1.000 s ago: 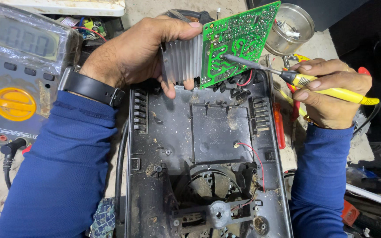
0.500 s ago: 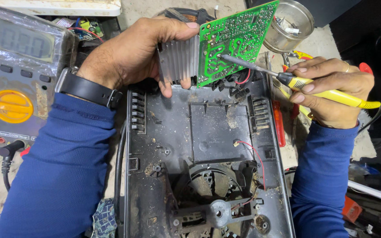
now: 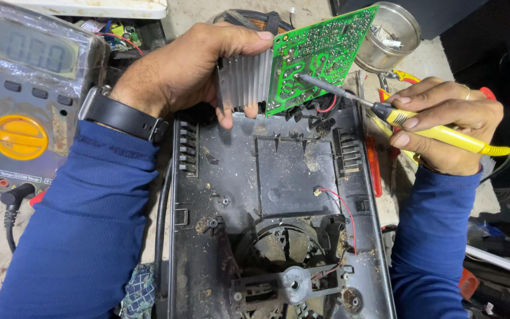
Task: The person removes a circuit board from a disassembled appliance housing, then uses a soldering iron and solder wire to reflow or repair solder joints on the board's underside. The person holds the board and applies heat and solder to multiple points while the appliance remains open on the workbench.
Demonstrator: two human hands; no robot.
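Note:
My left hand (image 3: pixel 184 71) grips a finned metal heat sink (image 3: pixel 244 80) joined to a green circuit board (image 3: pixel 320 56), holding the board tilted up with its solder side toward me. In my right hand (image 3: pixel 450 121) is a yellow-handled soldering iron (image 3: pixel 438 130). Its thin metal tip (image 3: pixel 305 78) touches the board near the left middle. Both are above the top edge of an opened dusty black plastic casing (image 3: pixel 278 201). A thin red wire (image 3: pixel 340 204) runs across the casing's floor.
A grey multimeter with an orange dial (image 3: pixel 19 112) lies at the left, a black lead plugged in below. A round metal tin (image 3: pixel 392 32) sits behind the board. Red-handled tools (image 3: pixel 385 97) lie right of the casing. Clutter fills the right edge.
The board and both hands have stayed nearly in place. The iron's tip has shifted slightly along the solder side of the board.

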